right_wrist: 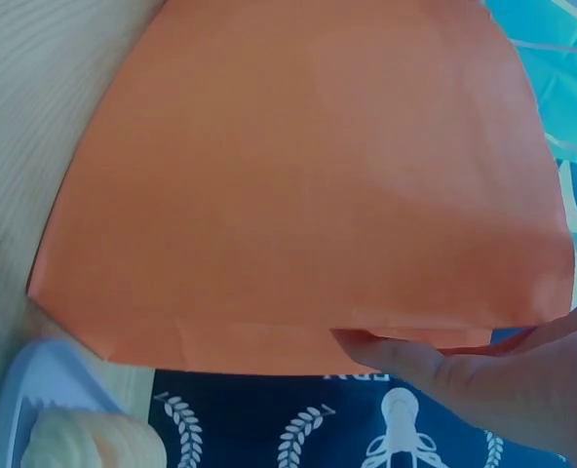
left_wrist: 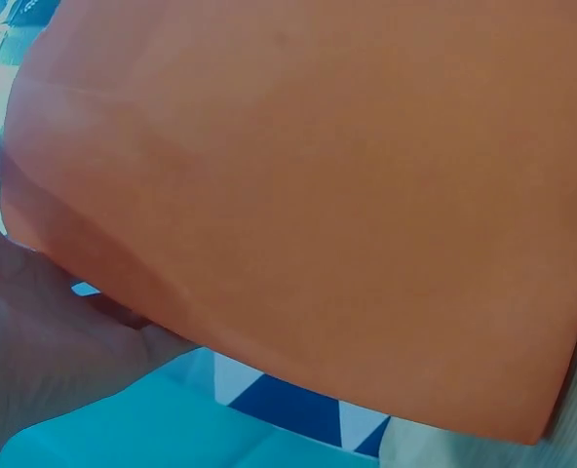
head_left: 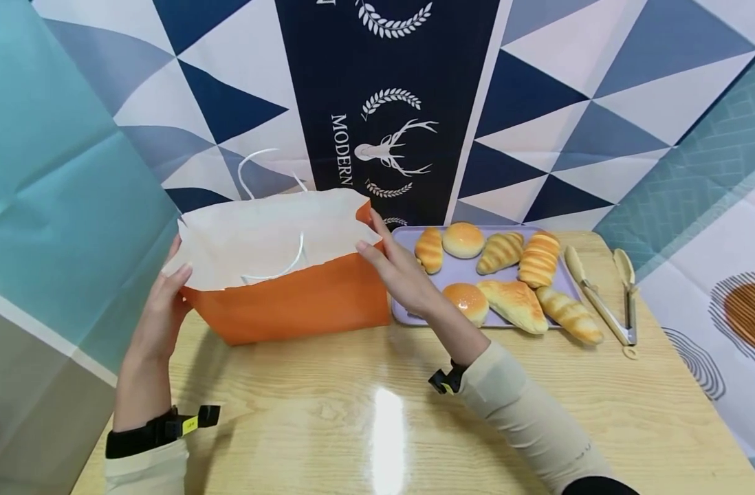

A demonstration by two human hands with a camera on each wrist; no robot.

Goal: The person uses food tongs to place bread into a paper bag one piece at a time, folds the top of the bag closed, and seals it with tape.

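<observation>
Wood-grain worktop (head_left: pixel 291 399): left hand (head_left: pixel 157 302) and right hand (head_left: pixel 405 275) grip opposite rim ends of an orange paper bag (head_left: pixel 303 302), base contact unclear. Only the head view shows its white interior (head_left: pixel 254 227) and handles (head_left: pixel 299 254). Right of the bag: bread (head_left: pixel 464 240) on a lilac tray (head_left: pixel 459 272), then tongs (head_left: pixel 606 313). Behind it: backdrop (head_left: pixel 315 69) reading "MODERN"; lettering above cut off.

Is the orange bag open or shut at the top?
Open: the bag gapes at the top, its white inside showing in the head view.
</observation>
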